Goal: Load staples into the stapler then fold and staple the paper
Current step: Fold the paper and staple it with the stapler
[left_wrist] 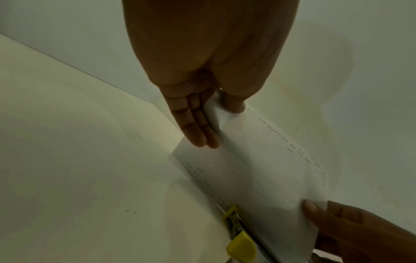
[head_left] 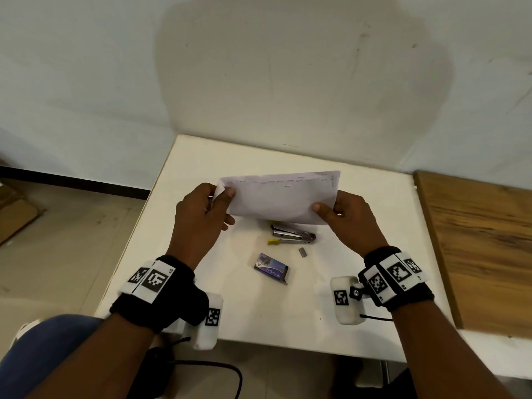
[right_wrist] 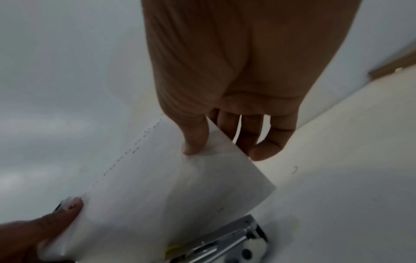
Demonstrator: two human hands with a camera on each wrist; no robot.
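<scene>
A folded white paper [head_left: 280, 197] [left_wrist: 254, 169] [right_wrist: 175, 186] with rows of staples along its top edge is held up above the table. My left hand [head_left: 218, 197] [left_wrist: 223, 113] pinches its upper left corner, which is bent over. My right hand [head_left: 331, 210] [right_wrist: 216, 147] pinches its lower right corner, thumb in front and fingers behind. A metal stapler [head_left: 293, 236] [left_wrist: 238, 234] [right_wrist: 227, 243] with yellow parts lies on the table just below the paper, partly hidden by it.
A blue staple box [head_left: 270, 268] and a small loose strip of staples [head_left: 302, 252] lie on the white table [head_left: 388, 226] nearer to me. A wooden board [head_left: 483, 246] adjoins the table's right side. A wall stands right behind the table.
</scene>
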